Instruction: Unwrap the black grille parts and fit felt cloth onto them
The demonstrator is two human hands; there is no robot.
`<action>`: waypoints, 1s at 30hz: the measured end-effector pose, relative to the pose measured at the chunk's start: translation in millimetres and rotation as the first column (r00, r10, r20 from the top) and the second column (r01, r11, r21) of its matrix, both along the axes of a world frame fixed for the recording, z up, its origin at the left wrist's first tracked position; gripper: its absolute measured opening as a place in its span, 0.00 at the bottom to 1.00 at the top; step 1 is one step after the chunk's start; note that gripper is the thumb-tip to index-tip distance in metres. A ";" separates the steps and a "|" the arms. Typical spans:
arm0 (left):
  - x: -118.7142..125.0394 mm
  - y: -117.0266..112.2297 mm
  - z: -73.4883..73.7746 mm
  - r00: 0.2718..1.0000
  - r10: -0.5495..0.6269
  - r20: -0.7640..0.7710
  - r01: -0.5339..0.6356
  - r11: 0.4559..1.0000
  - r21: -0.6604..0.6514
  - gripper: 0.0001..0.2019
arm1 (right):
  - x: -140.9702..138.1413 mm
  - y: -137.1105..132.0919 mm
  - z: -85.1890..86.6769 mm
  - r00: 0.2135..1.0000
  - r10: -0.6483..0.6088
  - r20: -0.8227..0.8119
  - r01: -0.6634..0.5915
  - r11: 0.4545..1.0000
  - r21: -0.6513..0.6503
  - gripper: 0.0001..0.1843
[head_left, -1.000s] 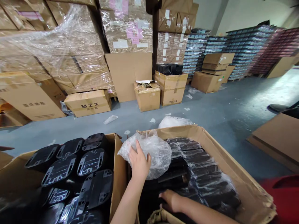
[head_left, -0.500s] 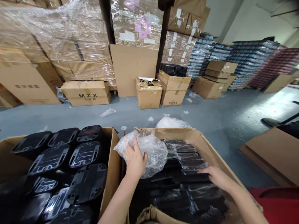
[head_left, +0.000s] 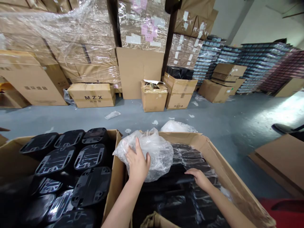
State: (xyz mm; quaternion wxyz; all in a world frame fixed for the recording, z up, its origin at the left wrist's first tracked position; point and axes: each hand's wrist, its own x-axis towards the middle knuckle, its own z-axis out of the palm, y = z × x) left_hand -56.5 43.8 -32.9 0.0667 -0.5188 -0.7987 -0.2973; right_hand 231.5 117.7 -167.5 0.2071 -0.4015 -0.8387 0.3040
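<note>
My left hand (head_left: 137, 164) lies on a crumpled clear plastic bag (head_left: 155, 152) at the near left corner of an open cardboard box (head_left: 215, 151), its fingers curled into the film. Inside that box lie several black parts wrapped in plastic (head_left: 187, 202). My right hand (head_left: 199, 178) rests on one of these black wrapped parts (head_left: 174, 180) in the middle of the box, fingers bent over its edge. To the left, a second open cardboard box (head_left: 116, 177) holds several bare black plastic housings (head_left: 91, 186).
Wrapped pallets of cardboard boxes (head_left: 71, 47) stand along the far wall. Smaller cartons (head_left: 92, 94) (head_left: 154, 96) sit on the grey floor. Stacks of dark trays (head_left: 256, 60) fill the far right. Flat cardboard (head_left: 282, 161) lies at right. Another white bag (head_left: 177, 126) lies behind the box.
My right hand rose from the near edge of the box, swung out to the right, then came back left onto a black part. My left hand stayed on the bag.
</note>
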 end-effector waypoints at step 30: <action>-2.9 1.3 -4.5 0.997 0.028 -0.074 -0.040 0.987 -0.159 0.33 | -116.0 -51.7 1.1 0.682 0.494 0.539 -0.614 0.787 0.056 0.20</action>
